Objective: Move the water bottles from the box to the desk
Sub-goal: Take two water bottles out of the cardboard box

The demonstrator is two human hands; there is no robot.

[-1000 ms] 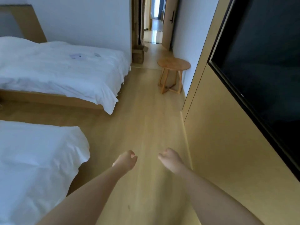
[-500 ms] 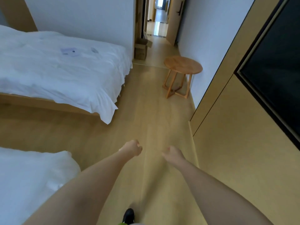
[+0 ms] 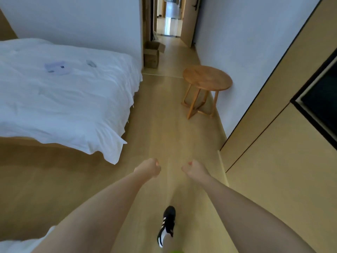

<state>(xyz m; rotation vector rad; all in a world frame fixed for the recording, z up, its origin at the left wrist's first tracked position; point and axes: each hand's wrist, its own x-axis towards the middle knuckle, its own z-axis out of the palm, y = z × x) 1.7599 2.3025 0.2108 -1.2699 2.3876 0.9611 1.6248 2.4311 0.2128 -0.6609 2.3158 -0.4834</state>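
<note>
Progress looked slight: both hands carried nothing. Fingers of the left hand point(image 3: 148, 168) and right hand point(image 3: 194, 170) were clenched into empty fists, held out over the pale wood floor point(image 3: 164, 136). An open brown cardboard box point(image 3: 152, 53) stood far off by the doorway, past the white-sheeted bed point(image 3: 63, 95). Its contents were hidden, so no water bottles showed. A round wooden side table point(image 3: 207, 79) stood right; whether it served as the counter was unclear.

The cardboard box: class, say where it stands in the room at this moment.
In the head view the cardboard box stands on the floor far ahead, left of the corridor, against the wall corner beyond the bed and left of the round wooden side table.
</note>
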